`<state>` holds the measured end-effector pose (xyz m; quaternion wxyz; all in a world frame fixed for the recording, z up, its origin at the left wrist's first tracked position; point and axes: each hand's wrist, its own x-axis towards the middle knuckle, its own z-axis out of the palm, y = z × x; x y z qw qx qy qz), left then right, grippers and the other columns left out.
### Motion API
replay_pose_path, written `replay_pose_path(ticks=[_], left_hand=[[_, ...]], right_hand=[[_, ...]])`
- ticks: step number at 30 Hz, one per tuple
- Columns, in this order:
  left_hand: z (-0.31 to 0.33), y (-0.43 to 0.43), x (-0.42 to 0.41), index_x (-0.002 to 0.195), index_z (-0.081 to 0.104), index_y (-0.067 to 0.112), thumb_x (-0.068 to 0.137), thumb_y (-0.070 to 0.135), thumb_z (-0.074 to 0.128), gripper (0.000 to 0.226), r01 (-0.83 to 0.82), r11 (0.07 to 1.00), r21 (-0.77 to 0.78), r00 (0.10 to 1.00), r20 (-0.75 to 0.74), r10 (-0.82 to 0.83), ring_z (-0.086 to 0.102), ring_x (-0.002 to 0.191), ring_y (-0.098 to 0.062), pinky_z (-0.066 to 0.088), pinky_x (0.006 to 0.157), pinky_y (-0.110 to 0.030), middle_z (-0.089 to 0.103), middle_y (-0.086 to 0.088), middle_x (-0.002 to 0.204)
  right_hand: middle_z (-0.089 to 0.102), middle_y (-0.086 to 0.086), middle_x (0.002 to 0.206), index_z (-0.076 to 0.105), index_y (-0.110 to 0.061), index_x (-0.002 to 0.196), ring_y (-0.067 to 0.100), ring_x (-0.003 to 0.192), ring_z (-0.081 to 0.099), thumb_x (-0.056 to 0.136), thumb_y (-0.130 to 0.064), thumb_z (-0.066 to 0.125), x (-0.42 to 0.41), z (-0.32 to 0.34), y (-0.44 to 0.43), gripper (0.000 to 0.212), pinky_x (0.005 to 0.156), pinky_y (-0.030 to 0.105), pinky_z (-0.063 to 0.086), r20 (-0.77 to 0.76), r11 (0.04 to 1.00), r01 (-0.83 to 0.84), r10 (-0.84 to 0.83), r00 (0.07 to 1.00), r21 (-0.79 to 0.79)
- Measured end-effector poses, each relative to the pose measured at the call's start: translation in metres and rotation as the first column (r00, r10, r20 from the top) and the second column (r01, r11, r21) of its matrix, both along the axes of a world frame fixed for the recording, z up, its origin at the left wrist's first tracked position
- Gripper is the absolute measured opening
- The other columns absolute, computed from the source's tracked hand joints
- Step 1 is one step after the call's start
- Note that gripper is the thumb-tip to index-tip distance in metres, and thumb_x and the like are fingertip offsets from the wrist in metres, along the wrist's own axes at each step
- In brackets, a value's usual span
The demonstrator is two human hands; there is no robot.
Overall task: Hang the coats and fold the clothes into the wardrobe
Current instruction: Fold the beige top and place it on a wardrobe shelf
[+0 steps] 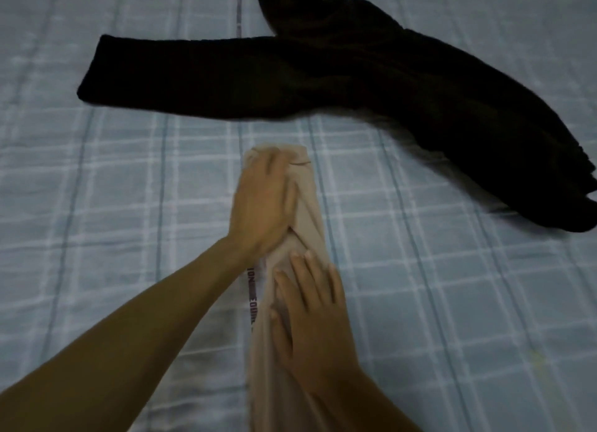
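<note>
Lettered band [251, 305] is showing just left of the right hand [310, 309]; dark letters are blurred, with only fragments like "ON" legible. Beige garment [310, 205] is lying as a long narrow strip under both hands. Left hand [261, 202] is pressing flat on its far end; the right hand, fingers spread, is pressing nearer. Black garment [323, 76] is sprawling beyond the left hand, apart, on the checked bedsheet [129, 189].

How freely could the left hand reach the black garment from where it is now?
Probably yes. The left hand lies flat on the beige garment, holding nothing, and only bare checked sheet lies between it and the black garment.
</note>
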<state>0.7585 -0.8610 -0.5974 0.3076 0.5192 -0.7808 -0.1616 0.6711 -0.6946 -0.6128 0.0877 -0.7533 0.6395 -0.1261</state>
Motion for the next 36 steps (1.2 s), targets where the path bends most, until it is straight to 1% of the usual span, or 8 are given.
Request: replay_pose_path(ticks=[4, 9, 16, 22, 27, 31, 34, 36], left_hand=[[-0.034, -0.010, -0.016, 0.148, 0.021, 0.005, 0.101, 0.039, 0.025, 0.058, 0.094, 0.944, 0.315, 0.930, 0.311, -0.196, 0.004, 0.145, -0.025, -0.003, 0.116, -0.033, 0.013, -0.014, 0.157], [-0.037, -0.039, -0.021, 0.150, 0.001, 0.007, 0.101, 0.044, 0.016, 0.063, 0.122, 0.903, 0.413, 0.797, 0.501, -0.337, -0.012, 0.145, -0.021, -0.012, 0.113, -0.033, -0.007, -0.010, 0.159], [-0.014, 0.072, 0.006, 0.131, 0.049, 0.001, 0.097, 0.027, 0.029, 0.048, 0.181, 0.967, 0.181, 0.892, 0.383, -0.239, 0.038, 0.131, -0.038, 0.025, 0.109, -0.048, 0.044, -0.024, 0.138], [-0.020, 0.250, 0.052, 0.142, 0.037, 0.006, 0.098, 0.027, 0.030, 0.050, 0.213, 0.940, 0.268, 0.884, 0.357, -0.302, 0.024, 0.142, -0.029, 0.022, 0.111, -0.046, 0.030, -0.016, 0.151], [-0.015, 0.351, 0.072, 0.141, 0.040, 0.009, 0.093, 0.046, 0.041, 0.060, 0.446, 0.846, 0.293, 0.769, 0.357, -0.530, 0.028, 0.140, -0.030, 0.023, 0.109, -0.049, 0.035, -0.015, 0.149], [-0.018, 0.383, 0.082, 0.147, 0.029, 0.012, 0.069, 0.087, 0.040, 0.109, 0.519, 0.763, 0.384, 0.635, 0.425, -0.645, 0.019, 0.142, -0.037, 0.018, 0.108, -0.057, 0.024, -0.022, 0.152], [-0.019, 0.388, 0.088, 0.149, 0.026, 0.015, 0.056, 0.081, 0.056, 0.117, 0.553, 0.718, 0.422, 0.500, 0.522, -0.691, 0.021, 0.140, -0.041, 0.020, 0.108, -0.062, 0.022, -0.026, 0.151], [-0.016, 0.389, 0.084, 0.145, 0.034, 0.014, 0.062, 0.057, 0.069, 0.101, 0.541, 0.739, 0.402, 0.520, 0.531, -0.670, 0.032, 0.134, -0.042, 0.029, 0.104, -0.061, 0.033, -0.027, 0.147]], right_hand=[[0.044, 0.012, 0.144, 0.038, -0.010, 0.139, 0.027, 0.137, 0.028, 0.086, -0.042, 0.041, 0.014, -0.013, 0.006, 0.062, 0.106, 0.047, 0.024, -0.085, 1.000, -0.023, 0.023, 0.996, 0.006], [0.033, 0.010, 0.151, 0.044, -0.015, 0.140, 0.029, 0.142, 0.023, 0.088, -0.041, 0.045, 0.023, -0.023, 0.024, 0.058, 0.111, 0.049, 0.019, -0.107, 0.998, -0.038, 0.042, 0.993, 0.045], [0.031, 0.005, 0.153, 0.040, -0.017, 0.143, 0.027, 0.143, 0.019, 0.084, -0.040, 0.047, 0.012, -0.012, 0.081, 0.063, 0.113, 0.048, 0.018, -0.014, 0.976, -0.187, 0.190, 0.982, 0.109], [0.054, 0.006, 0.136, 0.061, -0.012, 0.120, 0.021, 0.140, 0.030, 0.100, -0.029, 0.031, -0.006, -0.013, 0.178, 0.040, 0.115, 0.041, 0.021, 0.229, 0.981, -0.188, 0.175, 0.958, 0.039], [0.049, 0.014, 0.139, 0.051, -0.008, 0.129, 0.026, 0.139, 0.027, 0.097, -0.030, 0.037, -0.037, -0.005, 0.238, 0.041, 0.115, 0.040, 0.019, 0.181, 0.976, -0.201, 0.183, 0.966, 0.086], [0.020, 0.015, 0.155, 0.032, -0.003, 0.145, 0.031, 0.145, 0.007, 0.083, -0.064, 0.050, -0.060, 0.006, 0.274, 0.088, 0.116, 0.050, 0.011, 0.072, 0.870, -0.384, 0.382, 0.922, 0.308], [0.013, 0.015, 0.156, 0.023, -0.005, 0.148, 0.033, 0.145, 0.003, 0.073, -0.069, 0.050, -0.062, 0.012, 0.291, 0.103, 0.116, 0.050, 0.002, -0.009, 0.790, -0.459, 0.506, 0.863, 0.406], [0.021, 0.017, 0.154, 0.028, -0.005, 0.146, 0.036, 0.144, 0.011, 0.076, -0.057, 0.053, -0.060, 0.006, 0.293, 0.091, 0.115, 0.051, 0.008, -0.037, 0.819, -0.450, 0.493, 0.869, 0.355]])
